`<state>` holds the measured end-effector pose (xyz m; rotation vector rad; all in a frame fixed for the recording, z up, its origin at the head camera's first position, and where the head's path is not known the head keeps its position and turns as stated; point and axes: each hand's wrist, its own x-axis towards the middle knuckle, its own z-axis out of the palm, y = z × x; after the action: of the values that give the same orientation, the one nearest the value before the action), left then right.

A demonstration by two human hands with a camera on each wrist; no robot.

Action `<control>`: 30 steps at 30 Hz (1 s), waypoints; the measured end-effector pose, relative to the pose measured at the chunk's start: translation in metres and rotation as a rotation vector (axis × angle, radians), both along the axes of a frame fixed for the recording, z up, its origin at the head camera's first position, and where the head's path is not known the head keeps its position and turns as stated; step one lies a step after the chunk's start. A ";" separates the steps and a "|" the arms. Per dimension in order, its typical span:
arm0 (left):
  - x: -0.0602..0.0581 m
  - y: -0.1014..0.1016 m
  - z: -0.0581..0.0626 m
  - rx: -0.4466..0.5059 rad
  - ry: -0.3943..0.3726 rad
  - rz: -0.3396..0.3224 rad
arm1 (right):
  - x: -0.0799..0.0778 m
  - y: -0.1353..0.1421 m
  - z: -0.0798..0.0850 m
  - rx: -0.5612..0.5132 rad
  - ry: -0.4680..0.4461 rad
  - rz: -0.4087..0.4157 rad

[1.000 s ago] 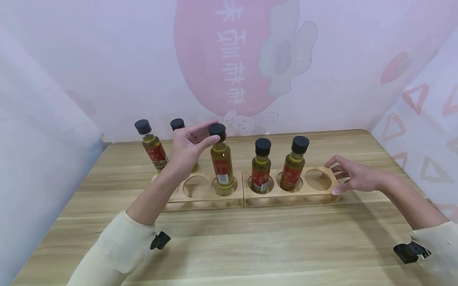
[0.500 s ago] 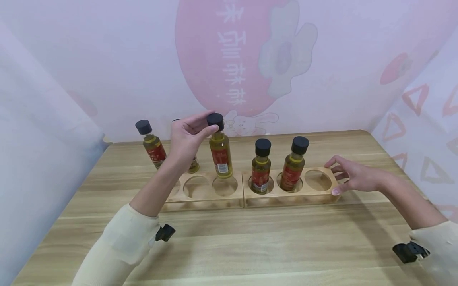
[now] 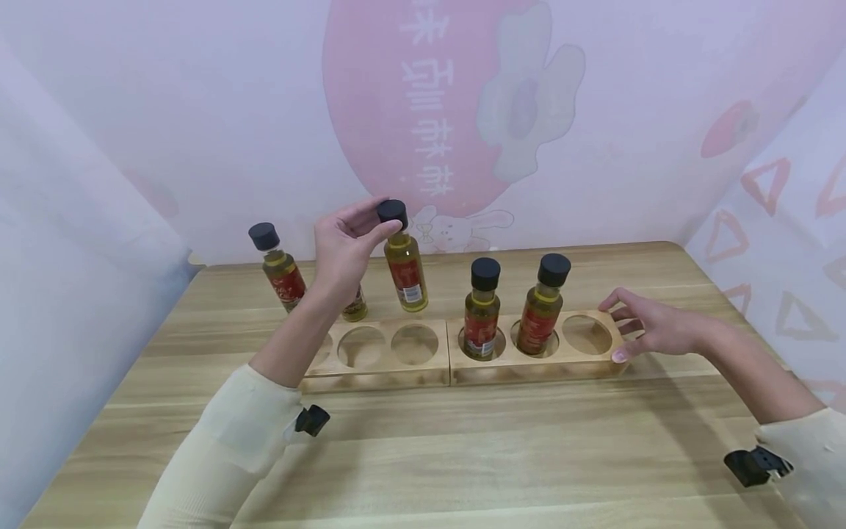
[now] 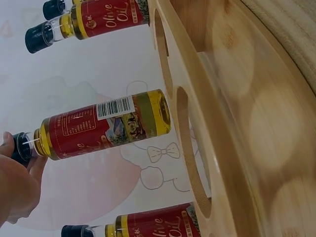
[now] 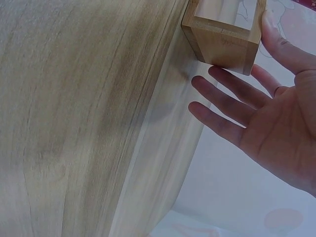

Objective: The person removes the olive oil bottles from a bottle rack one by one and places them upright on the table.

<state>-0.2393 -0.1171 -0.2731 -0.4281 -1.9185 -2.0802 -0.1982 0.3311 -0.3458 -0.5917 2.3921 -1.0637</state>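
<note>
My left hand (image 3: 345, 246) pinches the black cap of an olive oil bottle (image 3: 405, 272) between thumb and fingers. That bottle hangs tilted above the left wooden bottle rack (image 3: 377, 381), its base clear of the round holes. In the left wrist view, the label and barcode of the held bottle (image 4: 103, 123) show. My right hand (image 3: 661, 327) holds the end of the right wooden rack (image 3: 542, 369), thumb at the front corner and index finger at the back. The right wrist view has its other fingers (image 5: 222, 101) spread loosely beside the rack end.
Two olive oil bottles stand in the right rack, one in the left hole (image 3: 481, 327) and one in the middle hole. Behind the left rack stand a bottle (image 3: 284, 279) and another bottle (image 3: 355, 307) partly hidden by my left hand. A patterned curtain (image 3: 198, 110) hangs beyond the table.
My left hand has lifted the olive oil bottle up out of the left rack's right hole and carried it slightly back and left. My right hand has stayed in place.
</note>
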 end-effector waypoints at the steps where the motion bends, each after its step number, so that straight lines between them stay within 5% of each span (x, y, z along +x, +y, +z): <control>1: -0.001 0.000 -0.001 -0.002 0.002 0.002 | 0.000 0.000 0.000 0.001 0.001 0.000; 30: -0.032 -0.002 -0.031 -0.052 -0.123 0.083 | -0.001 -0.003 0.005 0.021 -0.004 0.014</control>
<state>-0.2714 -0.1189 -0.3044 -0.2322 -2.0262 -2.0517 -0.1988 0.3277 -0.3413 -0.5970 2.3899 -1.0313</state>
